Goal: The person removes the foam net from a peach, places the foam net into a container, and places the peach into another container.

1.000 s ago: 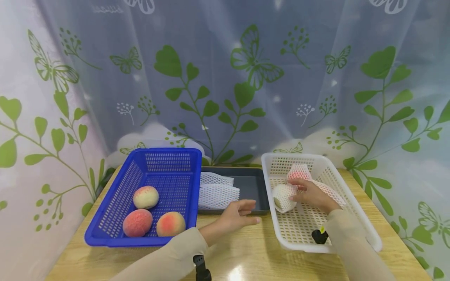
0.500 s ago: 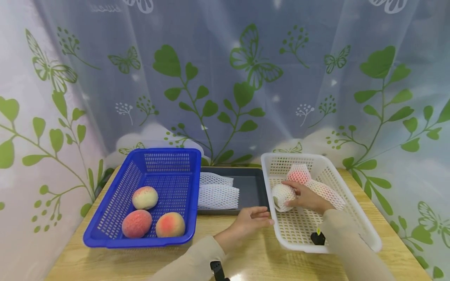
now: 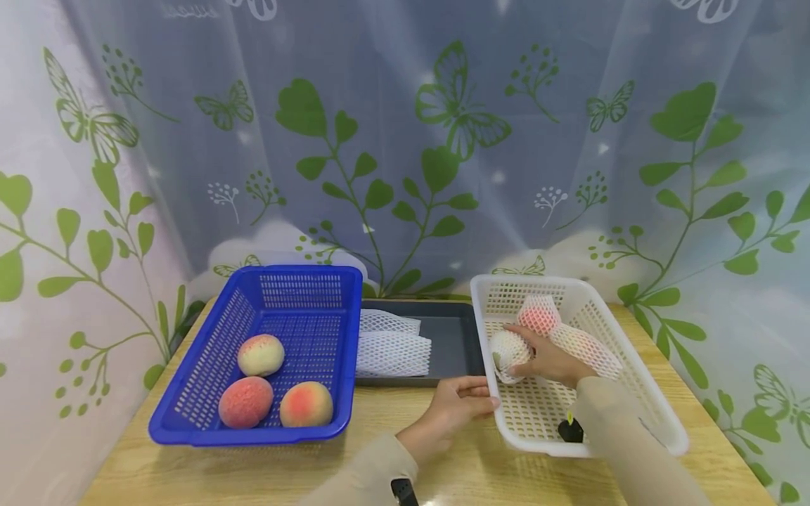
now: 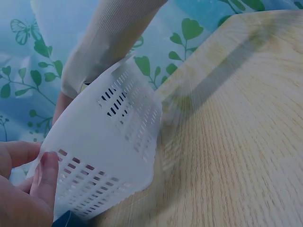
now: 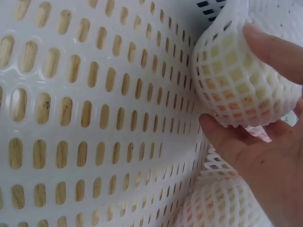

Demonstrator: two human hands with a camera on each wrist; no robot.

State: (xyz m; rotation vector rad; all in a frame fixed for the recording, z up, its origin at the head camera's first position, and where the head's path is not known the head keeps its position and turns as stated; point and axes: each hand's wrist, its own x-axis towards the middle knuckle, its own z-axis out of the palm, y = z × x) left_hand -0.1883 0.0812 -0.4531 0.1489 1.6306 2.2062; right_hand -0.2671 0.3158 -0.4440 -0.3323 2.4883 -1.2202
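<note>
In the white basket (image 3: 538, 444), my right hand (image 3: 549, 360) curls its fingers round a pale peach in a white foam net (image 3: 508, 351). The right wrist view shows thumb and fingers on either side of that netted peach (image 5: 246, 78). My left hand (image 3: 451, 414) is at the basket's near left rim; in the left wrist view its fingertips (image 4: 46, 163) pinch the basket edge (image 4: 85, 118). Two other netted peaches, one pinkish (image 3: 538, 314) and one in a longer net (image 3: 585, 348), lie behind and right of my right hand.
A blue basket (image 3: 253, 437) at the left holds three bare peaches (image 3: 261, 355). Between the baskets sits a dark tray (image 3: 448, 344) with white foam nets (image 3: 394, 353) on its left part. All stand on a wooden table (image 3: 380, 457) before a printed curtain (image 3: 392, 126).
My left hand has moved right, from in front of the dark tray to the white basket's rim. My right hand has shifted slightly left, closing round the netted peach.
</note>
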